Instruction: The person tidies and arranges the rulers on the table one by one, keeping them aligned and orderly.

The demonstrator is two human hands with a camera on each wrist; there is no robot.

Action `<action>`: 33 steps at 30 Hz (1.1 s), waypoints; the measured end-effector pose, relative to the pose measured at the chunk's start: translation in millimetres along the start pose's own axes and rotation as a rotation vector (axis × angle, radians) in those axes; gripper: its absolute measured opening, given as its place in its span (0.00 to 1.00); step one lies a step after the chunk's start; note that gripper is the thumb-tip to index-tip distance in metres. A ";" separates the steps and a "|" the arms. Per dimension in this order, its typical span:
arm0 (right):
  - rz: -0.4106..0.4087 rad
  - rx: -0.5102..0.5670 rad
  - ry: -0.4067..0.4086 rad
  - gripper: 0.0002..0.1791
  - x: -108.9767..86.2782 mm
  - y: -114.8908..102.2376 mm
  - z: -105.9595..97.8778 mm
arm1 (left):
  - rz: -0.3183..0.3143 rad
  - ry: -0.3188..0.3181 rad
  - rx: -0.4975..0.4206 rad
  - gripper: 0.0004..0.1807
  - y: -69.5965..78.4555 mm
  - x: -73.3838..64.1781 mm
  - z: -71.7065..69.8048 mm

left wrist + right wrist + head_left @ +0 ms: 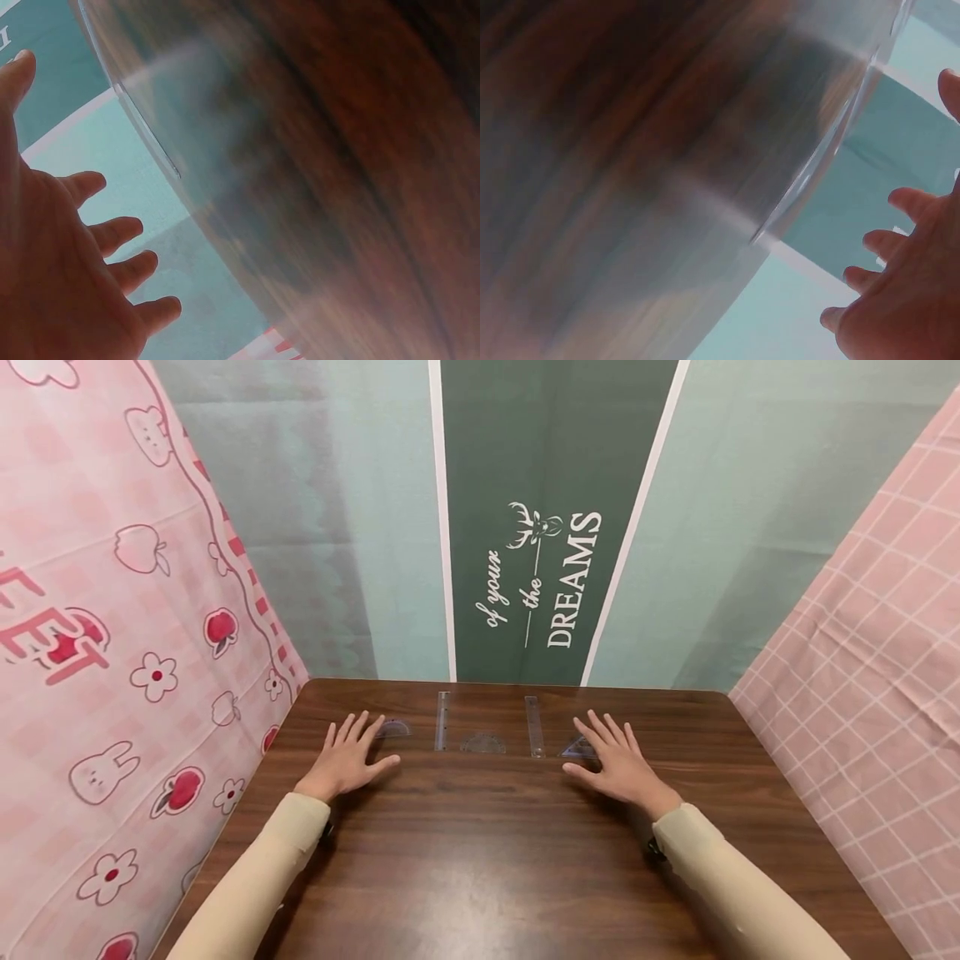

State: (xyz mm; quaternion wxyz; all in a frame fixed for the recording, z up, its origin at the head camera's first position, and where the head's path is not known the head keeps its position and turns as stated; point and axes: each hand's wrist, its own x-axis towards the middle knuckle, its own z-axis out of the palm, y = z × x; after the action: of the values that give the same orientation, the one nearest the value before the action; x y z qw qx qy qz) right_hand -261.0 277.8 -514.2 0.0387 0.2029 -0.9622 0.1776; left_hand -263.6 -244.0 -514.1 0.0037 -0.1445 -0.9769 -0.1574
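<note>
My left hand (pixel 347 760) is spread palm down over the left side of the table, fingers straight and holding nothing. Beside its index finger lies a bluish protractor (pixel 395 728), partly covered by the hand in the head view. On the right, my right hand (pixel 617 764) is spread the same way, overlapping a bluish set square (pixel 576 748). Between the hands lie a clear ruler (pixel 442 722), a clear protractor (pixel 483 743) and a second ruler (pixel 534 727). Both wrist views show the left palm (pixel 60 270) and right palm (pixel 907 292) with fingers apart.
The brown wooden table (pixel 457 852) ends at a back edge just behind the rulers. A green cloth (pixel 510 443) with white lettering hangs there. Pink patterned cloths flank the table at left (pixel 150 610) and right (pixel 877 652).
</note>
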 end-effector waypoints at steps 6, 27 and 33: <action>-0.041 -0.006 -0.014 0.53 15.8 -19.8 9.1 | -0.006 -0.007 0.005 0.51 -1.8 2.3 0.0; -0.185 -0.038 -0.090 0.52 69.8 -84.3 34.9 | -0.034 -0.024 -0.002 0.53 -5.3 8.4 1.1; -0.241 -0.026 -0.111 0.53 82.9 -104.8 42.2 | -0.036 -0.025 0.002 0.53 -7.2 9.9 1.7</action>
State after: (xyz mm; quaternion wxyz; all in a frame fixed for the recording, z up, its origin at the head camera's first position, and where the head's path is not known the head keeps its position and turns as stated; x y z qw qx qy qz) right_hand -294.6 141.9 -507.3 0.0089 0.3259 -0.9338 0.1477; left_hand -275.1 -247.2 -517.4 -0.0112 -0.1287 -0.9795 -0.1547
